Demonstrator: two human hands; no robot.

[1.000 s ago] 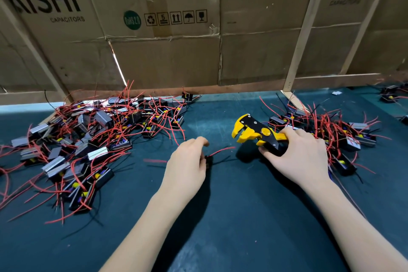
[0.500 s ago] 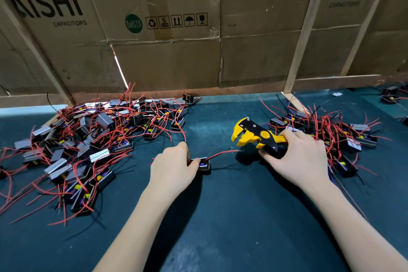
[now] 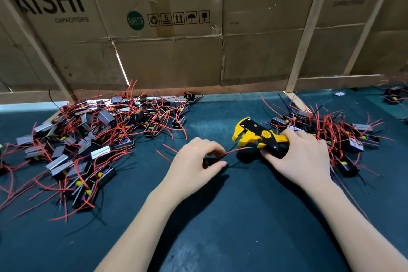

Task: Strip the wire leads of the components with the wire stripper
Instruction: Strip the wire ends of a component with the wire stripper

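Red wire [image 3: 234,151] juts from the component [image 3: 208,162] your left hand [image 3: 194,165] pinches on the mat toward the stripper [image 3: 257,137], gripped in your right hand [image 3: 302,157], ready for feeding.

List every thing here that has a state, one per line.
left hand: pinching a component
component: on the mat, red lead pointing at the stripper
red lead: tip bare, outside the jaws
wire stripper: jaws open, lying on the mat
right hand: gripping the stripper's handles
left pile: tangled heap
right pile: tangled heap
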